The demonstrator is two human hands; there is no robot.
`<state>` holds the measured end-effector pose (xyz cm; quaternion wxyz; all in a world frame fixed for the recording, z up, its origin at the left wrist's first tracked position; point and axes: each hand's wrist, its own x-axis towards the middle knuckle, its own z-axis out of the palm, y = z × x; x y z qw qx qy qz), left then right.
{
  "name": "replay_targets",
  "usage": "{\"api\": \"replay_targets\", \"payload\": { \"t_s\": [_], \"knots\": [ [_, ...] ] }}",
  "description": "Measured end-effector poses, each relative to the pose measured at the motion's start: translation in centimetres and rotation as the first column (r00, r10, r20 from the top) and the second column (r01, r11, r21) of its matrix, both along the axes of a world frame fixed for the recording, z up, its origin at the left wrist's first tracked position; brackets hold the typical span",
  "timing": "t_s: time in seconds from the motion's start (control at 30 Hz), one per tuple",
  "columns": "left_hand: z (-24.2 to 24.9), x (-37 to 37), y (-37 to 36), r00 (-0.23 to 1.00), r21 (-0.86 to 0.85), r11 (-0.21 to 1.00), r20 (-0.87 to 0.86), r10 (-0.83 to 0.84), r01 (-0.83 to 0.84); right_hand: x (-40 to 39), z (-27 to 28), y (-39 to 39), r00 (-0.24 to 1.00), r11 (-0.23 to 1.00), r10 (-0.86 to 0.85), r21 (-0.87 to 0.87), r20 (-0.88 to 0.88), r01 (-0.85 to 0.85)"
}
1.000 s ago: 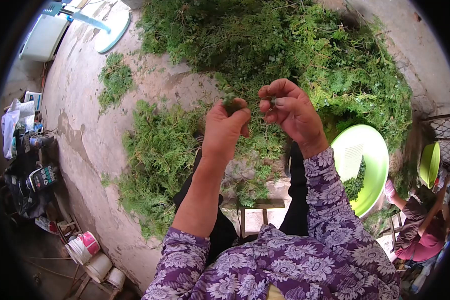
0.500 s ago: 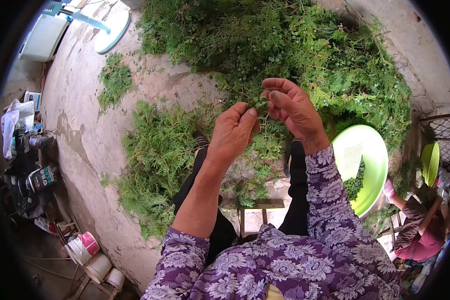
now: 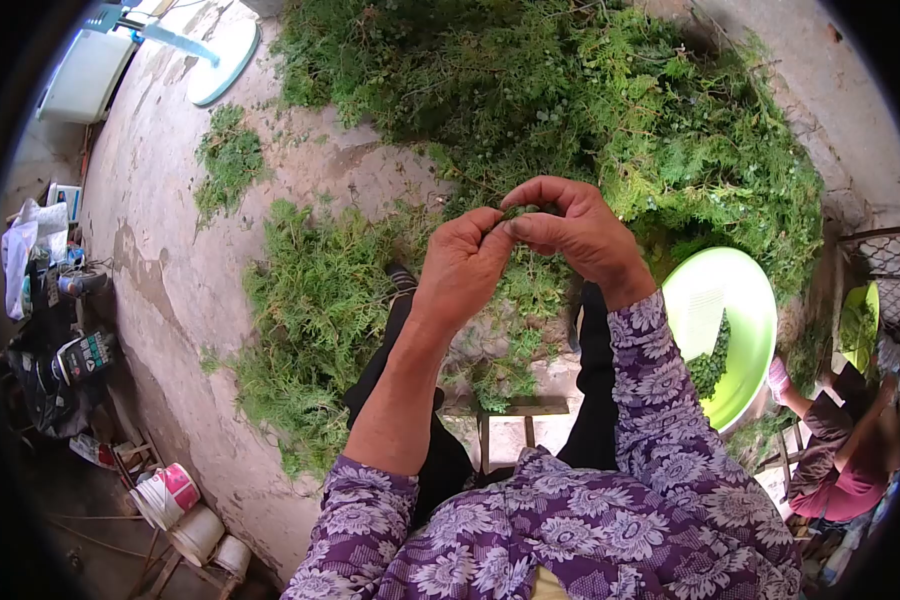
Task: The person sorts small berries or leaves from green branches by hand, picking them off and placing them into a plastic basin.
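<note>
Between the fingertips of both hands, held up over the person's lap, sits a small green sprig, mostly hidden by the fingers. The left hand pinches one end between thumb and forefinger; the right hand curls over and nips the other end, so the two hands touch at the tips. I judge the sprig to be very light, soft and bendable, with scaly, feathery foliage that would tear or shed rather than snap. It is best taken at the thin stem just beside the bit being picked, with a fingertip pinch and little force. Whether it carries small round cones cannot be told here.

Beyond the hands lies a big pile of cut branches, dense, frondy and dull green, on a rough, stained concrete floor. A looser, flatter spread of greenery lies to the left of the legs, and a small tuft sits apart farther off.

To the right, near the floral sleeve, is a smooth, round lime-green plastic basin holding a heap of small green bits. A low wooden stool shows between the dark trouser legs. Farther right another person in a pinkish top sits by a second green basin. At lower left stand small buckets.
</note>
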<state>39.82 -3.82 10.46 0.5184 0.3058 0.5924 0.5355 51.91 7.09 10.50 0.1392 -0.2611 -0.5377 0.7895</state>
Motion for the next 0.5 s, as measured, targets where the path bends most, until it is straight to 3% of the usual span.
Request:
{"api": "replay_targets", "payload": {
  "t_s": [0.03, 0.1, 0.23, 0.3, 0.43, 0.5],
  "knots": [
    [0.3, 0.0, 0.0, 1.000, 0.000, 1.000, 0.000, -0.001, 0.001, 0.0, 0.0, 0.0, 1.000, 1.000, -0.001, 0.000, 0.000, 0.001],
    [1.1, 0.1, -0.1, 0.984, -0.008, 1.000, 0.176, 0.021, -0.020, 0.0, 0.0, 0.0, 0.996, 0.966, 0.003, -0.257, -0.091, -0.026],
    [1.2, 0.1, -0.2, 0.954, 0.022, 0.999, 0.298, 0.027, -0.035, -0.1, -0.8, -0.1, 0.984, 0.914, -0.031, -0.403, -0.178, -0.044],
    [1.3, -0.2, -0.4, 0.880, 0.042, 0.998, 0.474, 0.019, -0.044, -0.1, -1.0, 0.1, 0.943, 0.821, -0.110, -0.564, -0.314, -0.092],
    [1.8, -0.4, -0.4, 0.846, 0.023, 1.000, 0.533, 0.000, -0.014, 0.0, -1.1, 0.4, 0.922, 0.743, -0.133, -0.652, -0.363, -0.149],
    [1.7, -0.6, -0.4, 0.917, 0.024, 0.995, 0.387, -0.101, 0.100, 0.1, -1.1, 0.6, 0.924, 0.680, -0.149, -0.715, -0.352, -0.162]
  ]
}}
